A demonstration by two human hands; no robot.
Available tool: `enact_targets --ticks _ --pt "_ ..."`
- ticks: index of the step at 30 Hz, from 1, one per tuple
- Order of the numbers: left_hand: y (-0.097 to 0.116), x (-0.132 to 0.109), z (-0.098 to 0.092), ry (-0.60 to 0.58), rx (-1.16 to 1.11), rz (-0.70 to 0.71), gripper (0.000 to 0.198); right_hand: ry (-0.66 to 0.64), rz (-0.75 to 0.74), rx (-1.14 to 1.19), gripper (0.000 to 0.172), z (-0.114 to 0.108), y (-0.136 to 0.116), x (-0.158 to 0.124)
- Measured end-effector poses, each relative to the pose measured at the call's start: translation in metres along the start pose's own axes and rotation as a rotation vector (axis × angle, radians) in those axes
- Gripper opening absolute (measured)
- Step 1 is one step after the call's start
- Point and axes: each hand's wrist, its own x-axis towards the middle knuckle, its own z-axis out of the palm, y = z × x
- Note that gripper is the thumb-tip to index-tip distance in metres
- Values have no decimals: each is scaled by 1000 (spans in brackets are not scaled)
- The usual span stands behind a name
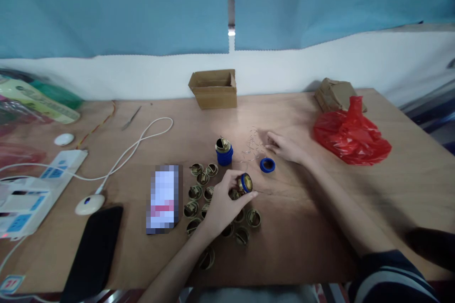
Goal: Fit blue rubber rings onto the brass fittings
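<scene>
Pinching a round, blue-ringed brassy cylinder [246, 183], the left grip [224, 200] curls

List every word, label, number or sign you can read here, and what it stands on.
None reads with certainty.
Corner sticker: red marks, perhaps digits, too small to read surely.
White power strip: blue labels, blurred.
Yellow-green packaging: print too blurred.
Lit phone: screen pixelated, unreadable.

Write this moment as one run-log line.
left hand: holding brass part with blue ring; right hand: near loose ring; blue stack: upright on table
</scene>
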Motion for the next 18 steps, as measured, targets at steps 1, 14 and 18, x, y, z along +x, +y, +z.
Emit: enact_targets --ticks 1,14,18 --pt "0 0 0 1 -5 0 38 12 4 -5 12 -1 0 -2" --pt "0 1 0 -5 9 15 38 34 36 13 13 8 1 16" --pt "0 1 -1 -4 18 9 37 34 82 -18 17 13 0 28"
